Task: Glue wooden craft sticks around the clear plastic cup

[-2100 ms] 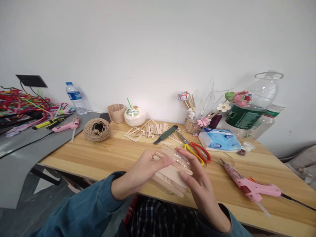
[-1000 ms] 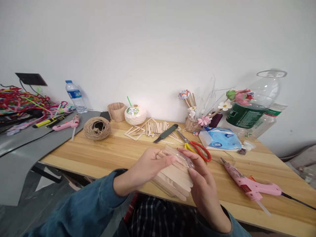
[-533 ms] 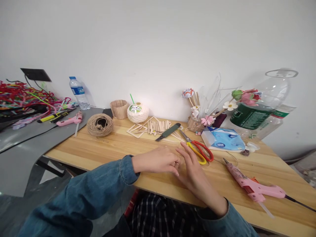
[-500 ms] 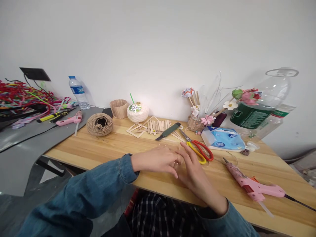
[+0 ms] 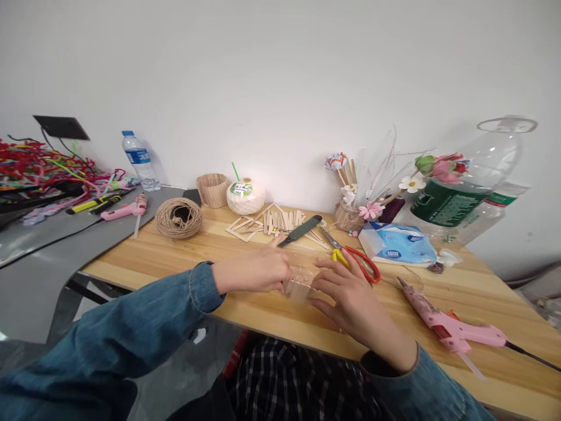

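Low over the front of the table, a small cup faced with wooden sticks (image 5: 298, 287) is between my two hands; it is slightly blurred and partly covered by fingers. My left hand (image 5: 258, 270) is closed on its left side, fingers curled under. On the right side, my right hand (image 5: 346, 295) has its thumb and fingertips around the edge, the other fingers loosely spread. Scissors with red and yellow handles (image 5: 367, 266) lie just beyond my right hand. A dark green-handled flat tool (image 5: 302, 230) rests behind the cup.
Wooden sticks (image 5: 284, 222) lie behind the tool. Twine (image 5: 178, 218), a stick-sided cup (image 5: 212, 190) and a white coconut (image 5: 246, 197) stand back left. At right are a pink glue gun (image 5: 456, 330) with cord, a tissue pack (image 5: 401, 242) and a large bottle (image 5: 451, 202).
My hands, earlier overlapping, have moved apart. My left hand shifted left and the small stick-faced cup, hidden before, now shows between them. The view has shifted slightly.
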Demonstrator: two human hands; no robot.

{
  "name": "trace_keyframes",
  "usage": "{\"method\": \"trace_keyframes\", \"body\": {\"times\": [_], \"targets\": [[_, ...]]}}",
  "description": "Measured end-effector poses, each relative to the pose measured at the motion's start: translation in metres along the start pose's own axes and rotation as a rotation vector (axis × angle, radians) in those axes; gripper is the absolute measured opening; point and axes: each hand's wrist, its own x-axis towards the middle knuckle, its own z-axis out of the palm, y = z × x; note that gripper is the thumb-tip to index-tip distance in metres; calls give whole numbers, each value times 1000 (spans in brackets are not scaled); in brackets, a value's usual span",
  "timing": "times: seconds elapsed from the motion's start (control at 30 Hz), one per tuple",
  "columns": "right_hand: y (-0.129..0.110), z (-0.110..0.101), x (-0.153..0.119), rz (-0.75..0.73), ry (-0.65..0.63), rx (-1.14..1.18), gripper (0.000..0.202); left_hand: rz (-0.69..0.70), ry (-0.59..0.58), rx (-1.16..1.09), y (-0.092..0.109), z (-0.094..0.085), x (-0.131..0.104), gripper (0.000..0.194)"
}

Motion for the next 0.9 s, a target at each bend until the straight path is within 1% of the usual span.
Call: {"method": "trace_keyframes", "body": {"times": [0.13,0.33,0.57,0.7,0.8,0.9], "targets": [[-2,0,3,5,-38,-6,3,-21,-13,-48,-2,3,0,6],[-5,-2,10,0,-124,-30,15,-36,6,-92,-3,8,3,6],[-4,0,13,10,-148,4,12,-63,-11,-90,0,7,5,9],[-5,0,12,10,-152,32,13,-59,10,-89,1,6,5,11],[-6,0,12,10,-149,37,14,-60,31,-72,-1,8,5,14],[-5,-1,14,6,-143,37,13,-82,32,-68,-2,11,5,12]]}}
